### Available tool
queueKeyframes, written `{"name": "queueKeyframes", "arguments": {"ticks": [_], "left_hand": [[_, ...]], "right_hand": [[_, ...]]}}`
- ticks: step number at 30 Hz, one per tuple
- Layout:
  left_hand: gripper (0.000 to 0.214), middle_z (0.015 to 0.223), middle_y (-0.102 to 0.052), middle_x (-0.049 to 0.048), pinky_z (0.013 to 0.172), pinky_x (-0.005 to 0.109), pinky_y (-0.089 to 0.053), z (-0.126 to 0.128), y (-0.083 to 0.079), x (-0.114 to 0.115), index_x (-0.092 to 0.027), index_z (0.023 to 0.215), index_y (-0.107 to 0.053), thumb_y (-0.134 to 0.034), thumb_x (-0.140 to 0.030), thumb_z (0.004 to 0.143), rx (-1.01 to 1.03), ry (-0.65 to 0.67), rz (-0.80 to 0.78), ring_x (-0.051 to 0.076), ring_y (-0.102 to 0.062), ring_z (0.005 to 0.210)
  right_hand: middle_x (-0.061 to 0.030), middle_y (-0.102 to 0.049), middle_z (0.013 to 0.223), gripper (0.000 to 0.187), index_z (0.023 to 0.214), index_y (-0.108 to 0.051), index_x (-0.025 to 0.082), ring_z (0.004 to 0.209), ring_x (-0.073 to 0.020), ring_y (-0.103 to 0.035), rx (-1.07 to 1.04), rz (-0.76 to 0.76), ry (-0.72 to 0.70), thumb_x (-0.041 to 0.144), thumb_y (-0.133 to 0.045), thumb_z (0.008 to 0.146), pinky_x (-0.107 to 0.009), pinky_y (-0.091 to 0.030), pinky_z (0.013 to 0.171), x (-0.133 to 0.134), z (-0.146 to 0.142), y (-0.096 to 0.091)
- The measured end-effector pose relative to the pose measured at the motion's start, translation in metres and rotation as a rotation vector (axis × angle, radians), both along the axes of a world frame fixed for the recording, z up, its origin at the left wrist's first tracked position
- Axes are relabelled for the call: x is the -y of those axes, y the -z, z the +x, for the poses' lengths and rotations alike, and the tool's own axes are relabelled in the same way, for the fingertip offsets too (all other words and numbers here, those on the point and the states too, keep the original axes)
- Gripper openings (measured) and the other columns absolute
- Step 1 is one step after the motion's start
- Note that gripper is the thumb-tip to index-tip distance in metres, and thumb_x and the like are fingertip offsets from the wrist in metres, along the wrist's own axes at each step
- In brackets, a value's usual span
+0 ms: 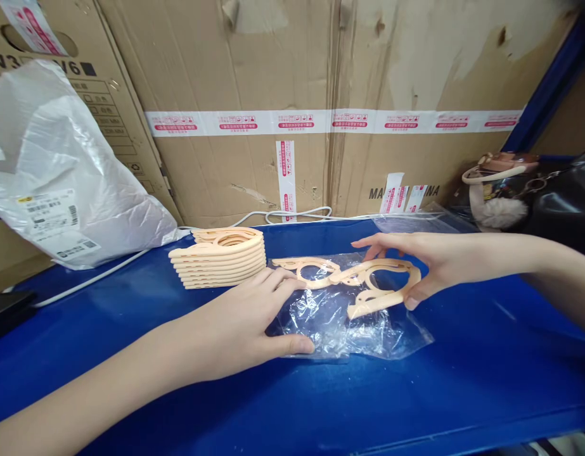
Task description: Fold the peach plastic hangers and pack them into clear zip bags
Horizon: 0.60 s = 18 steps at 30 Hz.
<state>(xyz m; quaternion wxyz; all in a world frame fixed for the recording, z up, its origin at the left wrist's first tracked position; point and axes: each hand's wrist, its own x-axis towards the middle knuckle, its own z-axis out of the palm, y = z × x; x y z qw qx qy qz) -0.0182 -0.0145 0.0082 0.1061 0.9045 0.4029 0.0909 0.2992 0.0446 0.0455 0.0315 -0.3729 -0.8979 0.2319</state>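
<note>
The pale orange hanger (348,272) is on the clear plastic (321,323), out in front of you, between your two hands. It lies to the left of your right hand (425,256), and its long way runs from side to side. Your right hand is the nearer one to its right end, and it grips that end, with the thumb in front and fingers behind. Your left hand (254,310) is not closed: its thumb and fingers are spread apart, with the thumb flat on the plastic and a fingertip touching the hanger's left part.

Now count. You have two hands and one neat stack of folded hangers (220,269). The stack sits on the blue table (416,392), just past your left hand. It looks like eight or nine hangers, but the edges are too close to be sure. I can't tell if the bit on the plastic is one hanger or two that cross. I can't tell if the plastic is one bag or two. There is one white mailing bag (78,177) on the left.
</note>
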Motion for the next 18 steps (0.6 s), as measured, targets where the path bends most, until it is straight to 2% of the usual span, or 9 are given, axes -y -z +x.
{"name": "queueKeyframes", "arguments": {"ticks": [3, 9, 13, 18], "left_hand": [[0.064, 0.129, -0.056, 0.0089, 0.097, 0.041, -0.045, 0.0, 0.001, 0.0, -0.026, 0.134, -0.049, -0.055, -0.065, 0.083, -0.006, -0.019, 0.007, 0.029, -0.052, 0.12], [0.069, 0.131, -0.054, 0.0097, 0.1, 0.043, -0.042, 0.004, 0.001, 0.001, -0.023, 0.133, -0.049, -0.056, -0.068, 0.081, -0.012, -0.054, -0.01, 0.03, -0.049, 0.122], [0.069, 0.131, -0.054, 0.0106, 0.101, 0.044, -0.041, 0.005, 0.0, 0.002, -0.022, 0.132, -0.049, -0.056, -0.068, 0.081, -0.018, -0.07, -0.03, 0.03, -0.048, 0.123], [0.069, 0.134, -0.053, 0.0104, 0.101, 0.046, -0.042, 0.005, 0.001, 0.002, -0.026, 0.134, -0.048, -0.054, -0.069, 0.082, 0.007, -0.054, -0.007, 0.031, -0.046, 0.126]], "right_hand": [[-0.0046, -0.063, 0.123, 0.088, 0.148, -0.031, 0.034, 0.106, -0.0284, -0.062, 0.027, -0.029, -0.001, 0.042, -0.075, 0.072, -0.035, -0.052, 0.082, -0.003, 0.0, -0.004], [-0.0028, -0.065, 0.118, 0.091, 0.148, -0.031, 0.034, 0.101, -0.0274, -0.063, 0.041, -0.017, -0.027, 0.046, -0.076, 0.069, -0.034, -0.051, 0.078, 0.013, -0.021, 0.005], [-0.0038, -0.061, 0.128, 0.091, 0.147, -0.034, 0.035, 0.112, -0.0301, -0.058, -0.007, 0.081, -0.029, 0.043, -0.077, 0.068, -0.036, -0.049, 0.088, 0.02, -0.024, 0.014], [-0.0049, -0.062, 0.125, 0.09, 0.148, -0.033, 0.038, 0.115, -0.0331, -0.056, 0.058, 0.158, -0.008, 0.038, -0.076, 0.069, -0.041, -0.048, 0.09, 0.02, -0.018, 0.014]]}}
